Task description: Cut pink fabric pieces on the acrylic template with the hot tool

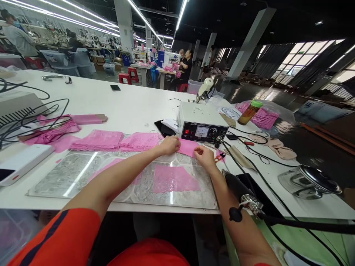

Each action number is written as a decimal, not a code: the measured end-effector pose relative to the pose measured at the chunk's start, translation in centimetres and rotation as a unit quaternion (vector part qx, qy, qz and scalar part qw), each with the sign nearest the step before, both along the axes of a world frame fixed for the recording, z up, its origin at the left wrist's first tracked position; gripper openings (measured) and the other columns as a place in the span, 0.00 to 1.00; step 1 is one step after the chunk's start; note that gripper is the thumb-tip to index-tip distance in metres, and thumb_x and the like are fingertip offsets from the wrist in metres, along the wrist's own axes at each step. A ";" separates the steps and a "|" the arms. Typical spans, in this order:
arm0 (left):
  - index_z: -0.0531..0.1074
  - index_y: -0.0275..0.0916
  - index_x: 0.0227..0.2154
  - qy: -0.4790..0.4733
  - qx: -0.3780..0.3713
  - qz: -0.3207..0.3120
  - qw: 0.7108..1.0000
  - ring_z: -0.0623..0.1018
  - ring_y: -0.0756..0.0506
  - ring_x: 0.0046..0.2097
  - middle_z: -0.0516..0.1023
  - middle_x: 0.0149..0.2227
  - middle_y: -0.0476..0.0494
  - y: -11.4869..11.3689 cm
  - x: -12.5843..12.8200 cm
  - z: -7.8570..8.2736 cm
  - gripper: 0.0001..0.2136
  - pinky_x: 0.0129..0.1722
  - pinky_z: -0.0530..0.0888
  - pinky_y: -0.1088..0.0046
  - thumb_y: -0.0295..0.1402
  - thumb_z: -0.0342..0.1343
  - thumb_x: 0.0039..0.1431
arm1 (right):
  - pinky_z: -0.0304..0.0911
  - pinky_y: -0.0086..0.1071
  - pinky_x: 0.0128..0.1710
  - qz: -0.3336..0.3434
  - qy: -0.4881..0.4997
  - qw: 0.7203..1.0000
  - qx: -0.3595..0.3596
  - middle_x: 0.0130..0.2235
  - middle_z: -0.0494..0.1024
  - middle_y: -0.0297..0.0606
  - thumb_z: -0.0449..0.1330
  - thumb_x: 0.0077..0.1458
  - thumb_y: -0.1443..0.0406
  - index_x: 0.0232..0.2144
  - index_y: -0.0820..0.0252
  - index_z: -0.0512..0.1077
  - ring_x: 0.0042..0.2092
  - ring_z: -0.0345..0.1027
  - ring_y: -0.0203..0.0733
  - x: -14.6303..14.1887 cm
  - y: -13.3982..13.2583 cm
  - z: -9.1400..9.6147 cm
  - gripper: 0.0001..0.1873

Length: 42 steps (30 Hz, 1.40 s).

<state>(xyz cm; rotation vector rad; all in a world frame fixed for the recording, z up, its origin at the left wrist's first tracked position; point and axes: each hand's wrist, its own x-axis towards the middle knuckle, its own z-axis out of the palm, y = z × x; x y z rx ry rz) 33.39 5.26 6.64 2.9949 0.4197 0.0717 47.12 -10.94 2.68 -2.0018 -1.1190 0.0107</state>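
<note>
My left hand and my right hand both pinch the edges of a small pink fabric piece lying just in front of a white control box. Another pink lace piece lies flat on a clear glass plate nearer to me. Folded pink lace pieces sit in a row to the left of my left hand. A black hand tool with a metal collar rests by my right forearm, its cable trailing right.
Black cables and a grey machine lie at far left, with a white device below. An orange bottle with green cap, a phone, scissors and a metal stand sit around. People work at sewing tables behind.
</note>
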 end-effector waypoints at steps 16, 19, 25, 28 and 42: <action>0.69 0.35 0.51 0.019 -0.065 -0.021 0.997 0.75 0.42 0.49 0.72 0.51 0.39 1.4 1.5 1.9 0.15 0.48 0.75 0.58 0.38 0.55 0.65 | 0.64 0.38 0.40 0.021 -0.147 0.989 -0.014 0.37 0.75 0.40 0.59 0.49 0.63 0.33 0.57 0.74 0.42 0.67 0.46 -1.7 0.8 -0.7 0.07; 0.71 0.35 0.48 0.003 -0.069 -0.040 0.997 0.75 0.42 0.49 0.73 0.50 0.40 1.6 1.1 2.8 0.14 0.49 0.74 0.57 0.38 0.56 0.65 | 0.63 0.38 0.40 -0.005 -0.167 0.986 -0.009 0.36 0.74 0.41 0.56 0.50 0.69 0.31 0.57 0.73 0.41 0.66 0.46 -1.5 0.6 -0.5 0.07; 0.78 0.35 0.32 -0.027 -0.085 -0.064 0.994 0.75 0.41 0.48 0.77 0.46 0.41 1.7 -1.9 4.1 0.06 0.50 0.69 0.66 0.28 0.56 0.60 | 0.64 0.38 0.42 0.037 -0.189 0.981 0.021 0.36 0.75 0.40 0.54 0.51 0.71 0.32 0.57 0.73 0.41 0.67 0.46 -1.9 -1.5 0.0 0.09; 0.78 0.36 0.30 -0.028 -0.106 -0.088 0.990 0.76 0.44 0.46 0.78 0.44 0.41 0.9 -4.6 3.8 0.06 0.47 0.69 0.71 0.28 0.56 0.58 | 0.65 0.37 0.40 0.128 -0.218 0.967 0.019 0.35 0.76 0.40 0.55 0.53 0.72 0.34 0.57 0.73 0.39 0.68 0.44 -2.9 -3.3 -0.1 0.09; 0.78 0.39 0.26 -0.021 -0.192 -0.151 0.970 0.76 0.46 0.43 0.78 0.40 0.45 -5.4 -12.4 1.4 0.07 0.45 0.70 0.74 0.26 0.57 0.57 | 0.68 0.36 0.39 0.236 -0.267 0.934 0.021 0.36 0.77 0.38 0.53 0.58 0.73 0.38 0.55 0.74 0.39 0.69 0.41 -7.1 -9.8 -0.6 0.12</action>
